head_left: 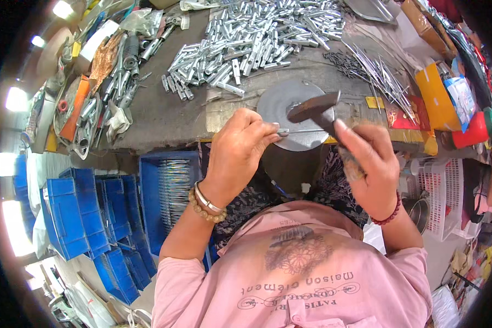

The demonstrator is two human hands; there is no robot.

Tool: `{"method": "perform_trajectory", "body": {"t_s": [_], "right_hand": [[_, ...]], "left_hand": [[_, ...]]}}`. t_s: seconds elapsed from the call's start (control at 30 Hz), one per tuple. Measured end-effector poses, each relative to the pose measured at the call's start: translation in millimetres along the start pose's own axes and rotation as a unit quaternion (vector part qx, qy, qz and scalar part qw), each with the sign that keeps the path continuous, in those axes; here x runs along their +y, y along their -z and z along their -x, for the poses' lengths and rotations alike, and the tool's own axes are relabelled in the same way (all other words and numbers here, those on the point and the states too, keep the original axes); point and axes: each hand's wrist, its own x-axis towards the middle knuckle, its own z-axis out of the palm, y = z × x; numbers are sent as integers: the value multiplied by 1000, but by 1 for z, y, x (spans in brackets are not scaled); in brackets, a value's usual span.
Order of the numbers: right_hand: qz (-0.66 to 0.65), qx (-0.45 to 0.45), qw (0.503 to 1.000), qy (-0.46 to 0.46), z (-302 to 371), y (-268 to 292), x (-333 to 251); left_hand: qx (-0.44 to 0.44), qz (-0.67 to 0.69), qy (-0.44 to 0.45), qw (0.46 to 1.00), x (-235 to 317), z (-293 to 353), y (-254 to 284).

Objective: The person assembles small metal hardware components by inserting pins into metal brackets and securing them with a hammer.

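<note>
My left hand [239, 148] pinches a short silver metal tube [282, 132] between thumb and fingers. From the tube a thin metal rod [307, 130] runs to the right, over the near part of a round grey metal plate [276, 98]. My right hand [373, 164] is wrapped round the handle of a hammer [315, 106]. The dark hammer head hangs above the plate, just beyond the rod and apart from the tube. My left fingertips partly hide the tube's near end.
A large heap of silver metal tubes [257, 41] covers the far bench. Thin rods [380, 74] and dark pins [347, 65] lie right of it. Hand tools [128, 71] crowd the left. Blue bins [74, 213], one holding rods [174, 188], stand lower left; a white basket [441, 191] stands right.
</note>
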Motion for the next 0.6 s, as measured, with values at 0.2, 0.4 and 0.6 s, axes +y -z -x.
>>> {"method": "perform_trajectory", "body": {"t_s": [0.2,0.4,0.6], "right_hand": [[34,-72,997,-6,-2,2,-4],[-53,-65,993,-78,-15,7,19],[124,-79,989,-17,-25,9,22]], "left_hand": [[3,15,-1,1000,1,-1,1],[-16,-16,3,1000,6,-2,5],[-44,-76,-67,994,0,-4,8]]}}
